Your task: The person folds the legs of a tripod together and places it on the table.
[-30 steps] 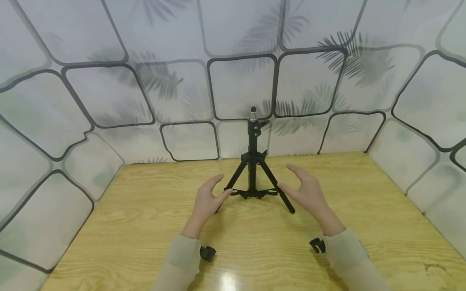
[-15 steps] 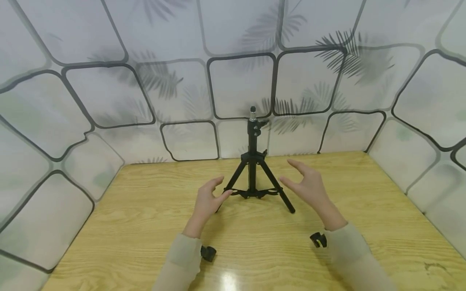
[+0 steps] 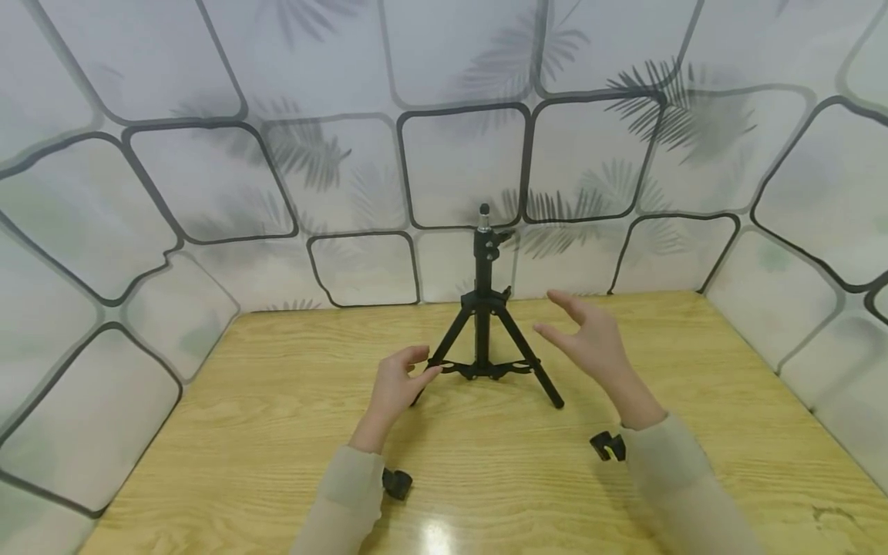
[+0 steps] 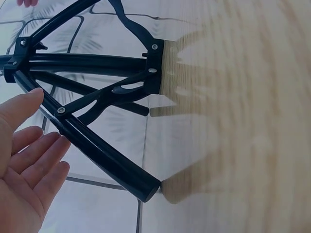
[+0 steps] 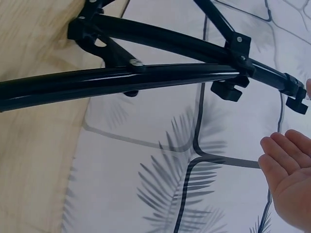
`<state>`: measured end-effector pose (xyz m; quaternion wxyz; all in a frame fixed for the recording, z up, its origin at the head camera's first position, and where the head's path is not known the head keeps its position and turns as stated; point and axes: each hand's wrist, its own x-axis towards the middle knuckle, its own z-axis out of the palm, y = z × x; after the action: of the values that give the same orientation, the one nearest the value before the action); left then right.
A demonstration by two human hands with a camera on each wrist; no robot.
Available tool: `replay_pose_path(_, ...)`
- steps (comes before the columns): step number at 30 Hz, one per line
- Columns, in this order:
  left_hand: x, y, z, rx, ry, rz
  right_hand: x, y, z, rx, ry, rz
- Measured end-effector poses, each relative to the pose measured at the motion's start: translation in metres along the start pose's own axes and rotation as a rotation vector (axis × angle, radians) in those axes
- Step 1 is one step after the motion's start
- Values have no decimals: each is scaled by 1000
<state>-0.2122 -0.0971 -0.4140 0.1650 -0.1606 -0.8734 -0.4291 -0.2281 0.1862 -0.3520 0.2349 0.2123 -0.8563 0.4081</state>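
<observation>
Nearest, the left hand [image 3: 395, 389], its fingers loosely parted, lies beside the left leg [image 3: 449, 335] of the black tripod light stand [image 3: 482, 270], much as a second ago; whether it touches cannot be told. The right hand [image 3: 598, 347], fingers apart and holding nothing, has risen, its thumb now clear of the right leg [image 3: 516, 338] it earlier overlapped. Beyond, the tripod stands upright, unmoved, on the wooden bench [image 3: 277, 408].

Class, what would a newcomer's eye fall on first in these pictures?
The black tripod stands out first, upright on the wooden table before the patterned wall. Next come the left grip and right grip, both open, to either side of it in the head view.
</observation>
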Motion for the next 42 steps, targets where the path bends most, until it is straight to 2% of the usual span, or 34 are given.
replay_pose_path(1,0,0,0,-1,-5,-4,2,11,3,33,-6,3)
replay_pose_path(2,0,-1,0,2,-9,-9,6,32,9,21,4,-8)
replay_pose_path(5,1,-2,1,7,-21,-25,17,104,33,-9,35,-52)
replay_pose_path(7,1,-3,1,11,-27,-34,25,131,42,-58,42,-71)
replay_pose_path(8,1,-3,1,13,-29,-41,28,130,41,-57,44,-77)
replay_pose_path(10,1,-3,1,14,-33,-52,32,117,37,1,60,-103)
replay_pose_path(12,1,-2,1,17,-33,-55,34,79,25,93,66,-119)
replay_pose_path(14,2,-2,1,26,-30,-50,33,26,7,164,59,-112)
replay_pose_path(17,2,-1,0,38,-23,-31,33,-28,-11,172,49,-86)
replay_pose_path(21,3,-1,0,42,-24,-40,36,-66,-25,123,25,-47)
replay_pose_path(26,4,-1,1,38,-41,-81,42,-91,-32,123,29,-31)
replay_pose_path(30,4,1,0,34,-52,-103,48,-97,-33,135,25,-43)
replay_pose_path(34,4,2,0,29,-63,-120,54,-97,-34,125,12,-42)
replay_pose_path(42,5,0,1,15,-75,-131,73,-82,-27,147,-35,-5)
